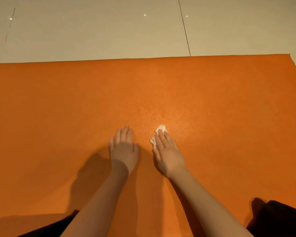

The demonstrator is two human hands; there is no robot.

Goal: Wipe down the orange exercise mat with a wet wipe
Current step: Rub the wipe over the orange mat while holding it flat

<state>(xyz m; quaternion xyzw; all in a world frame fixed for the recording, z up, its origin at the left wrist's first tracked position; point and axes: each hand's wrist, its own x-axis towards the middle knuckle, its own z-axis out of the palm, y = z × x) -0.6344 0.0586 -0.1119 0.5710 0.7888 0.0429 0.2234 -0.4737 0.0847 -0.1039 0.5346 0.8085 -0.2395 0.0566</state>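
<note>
Limp wet wipe [162, 128] likely bunches: right hand [169, 154] pins it flat-fingered to the orange mat [212, 100], left hand [124, 147] flat beside

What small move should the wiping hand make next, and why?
Probably slide the right hand and wipe forward across the mat: its straight fingers press the wipe flat, the left hand rests flat beside it, and most of the mat beyond looks dull.
</note>
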